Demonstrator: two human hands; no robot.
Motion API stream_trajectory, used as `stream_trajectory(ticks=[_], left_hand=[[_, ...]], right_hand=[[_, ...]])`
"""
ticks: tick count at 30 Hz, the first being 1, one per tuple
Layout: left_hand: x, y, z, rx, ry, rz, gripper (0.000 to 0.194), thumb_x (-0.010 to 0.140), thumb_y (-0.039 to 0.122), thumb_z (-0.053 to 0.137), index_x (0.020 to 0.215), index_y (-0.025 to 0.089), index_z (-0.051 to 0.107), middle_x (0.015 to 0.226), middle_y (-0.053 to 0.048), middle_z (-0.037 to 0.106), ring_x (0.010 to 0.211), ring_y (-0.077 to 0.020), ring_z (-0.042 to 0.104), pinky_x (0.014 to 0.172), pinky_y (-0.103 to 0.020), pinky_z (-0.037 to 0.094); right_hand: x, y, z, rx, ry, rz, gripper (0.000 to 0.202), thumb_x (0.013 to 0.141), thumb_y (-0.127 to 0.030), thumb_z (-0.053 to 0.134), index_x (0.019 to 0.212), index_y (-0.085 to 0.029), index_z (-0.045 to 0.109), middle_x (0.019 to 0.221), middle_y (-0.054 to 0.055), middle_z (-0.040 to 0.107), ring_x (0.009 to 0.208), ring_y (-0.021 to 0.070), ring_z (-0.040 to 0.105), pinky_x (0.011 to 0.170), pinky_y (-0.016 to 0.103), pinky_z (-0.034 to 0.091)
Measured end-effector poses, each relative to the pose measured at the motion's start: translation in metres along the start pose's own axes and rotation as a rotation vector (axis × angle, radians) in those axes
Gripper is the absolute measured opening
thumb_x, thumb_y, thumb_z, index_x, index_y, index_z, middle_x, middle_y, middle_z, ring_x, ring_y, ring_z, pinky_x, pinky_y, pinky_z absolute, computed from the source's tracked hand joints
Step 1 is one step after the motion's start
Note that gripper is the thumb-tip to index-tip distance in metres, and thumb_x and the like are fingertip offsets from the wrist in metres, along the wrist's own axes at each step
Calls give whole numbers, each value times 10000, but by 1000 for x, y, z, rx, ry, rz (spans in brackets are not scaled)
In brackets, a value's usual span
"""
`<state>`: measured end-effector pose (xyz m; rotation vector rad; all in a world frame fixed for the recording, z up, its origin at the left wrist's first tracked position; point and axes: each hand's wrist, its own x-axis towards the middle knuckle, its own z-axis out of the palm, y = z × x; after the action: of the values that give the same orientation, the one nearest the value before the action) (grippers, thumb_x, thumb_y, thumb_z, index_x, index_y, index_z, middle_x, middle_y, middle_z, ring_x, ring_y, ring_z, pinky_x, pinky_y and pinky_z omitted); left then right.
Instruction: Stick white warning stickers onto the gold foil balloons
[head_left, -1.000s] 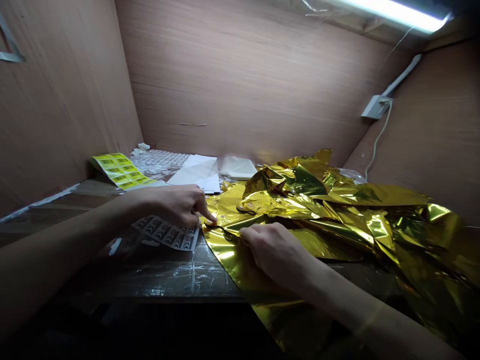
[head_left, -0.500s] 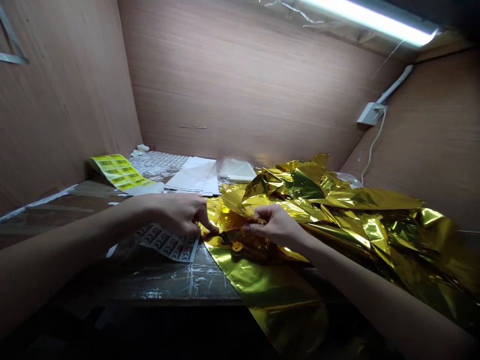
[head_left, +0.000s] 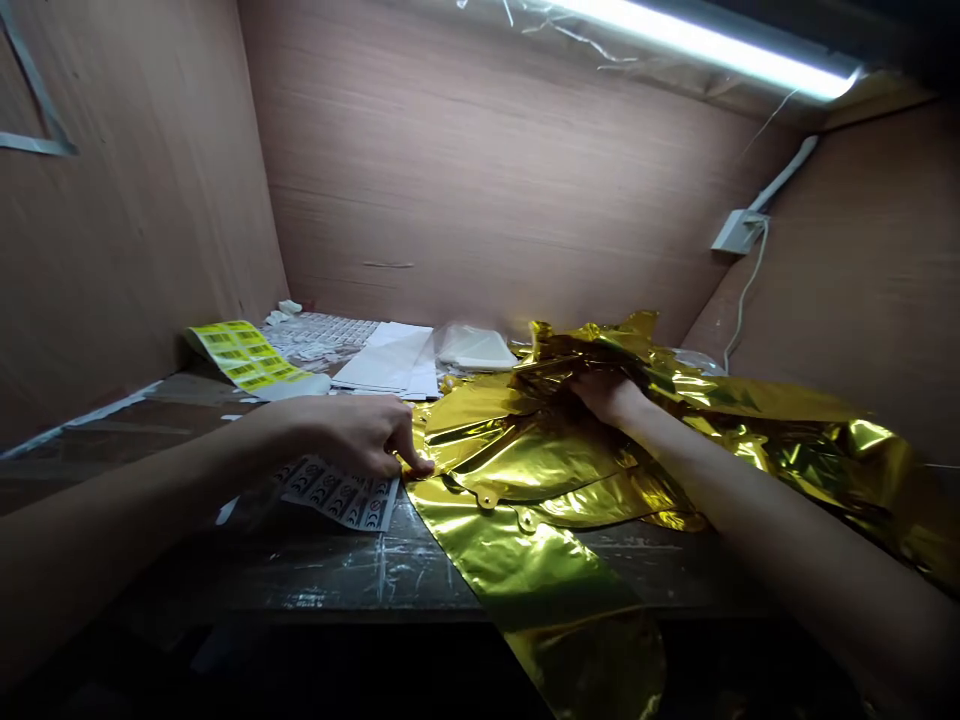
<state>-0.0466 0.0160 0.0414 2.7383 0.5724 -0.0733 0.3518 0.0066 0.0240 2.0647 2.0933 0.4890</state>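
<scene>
My left hand [head_left: 367,437] presses the edge of a flat gold foil balloon [head_left: 540,570] against the table, index finger pointing down and the other fingers curled in. The balloon's long strip hangs over the front edge. Small round tabs with holes show along the edge of the foil layers [head_left: 540,455] lying over it. My right hand [head_left: 611,395] reaches into the crumpled gold foil pile [head_left: 780,395]. Foil covers its fingers, so their grip is hidden. Beneath my left hand lies a clear sheet of CE-marked labels [head_left: 337,493].
A yellow label sheet [head_left: 251,355] curls at the back left beside a pile of small printed labels [head_left: 319,335]. White papers [head_left: 390,360] and a clear plastic packet [head_left: 476,347] lie along the back. Wooden walls enclose the table [head_left: 352,575]; a lamp tube [head_left: 720,45] hangs above.
My right hand has moved away from my left, back and to the right into the foil pile. Foil between the hands now lies spread flatter, its tabs exposed. My left hand stays in place.
</scene>
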Motion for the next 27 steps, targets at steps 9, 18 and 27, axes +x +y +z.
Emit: stream_trajectory(ticks=[9, 18, 27], left_hand=[[2, -3, 1, -134, 20, -34, 434, 713, 154, 650, 1095, 270, 821, 877, -45, 809, 609, -134, 554, 538, -223, 381], [1, -1, -4, -61, 11, 36, 462, 758, 141, 617, 1172, 239, 799, 517, 46, 537, 476, -92, 352, 455, -226, 259], [-3, 9, -10, -61, 510, 143, 299, 826, 314, 742, 1056, 124, 742, 635, 6, 646, 537, -96, 517, 499, -204, 397]], right_hand=[[-4, -36, -50, -15, 262, 34, 199, 770, -304, 612, 779, -181, 769, 802, 108, 737, 720, 222, 655, 633, 300, 399], [-28, -123, -37, 630, 540, -626, 168, 842, -139, 595, 859, -178, 758, 832, 34, 741, 696, 135, 617, 681, 261, 444], [-42, -148, -36, 1383, 219, -642, 583, 787, -354, 839, 1319, -218, 643, 1012, 51, 772, 884, 177, 717, 832, 338, 570]])
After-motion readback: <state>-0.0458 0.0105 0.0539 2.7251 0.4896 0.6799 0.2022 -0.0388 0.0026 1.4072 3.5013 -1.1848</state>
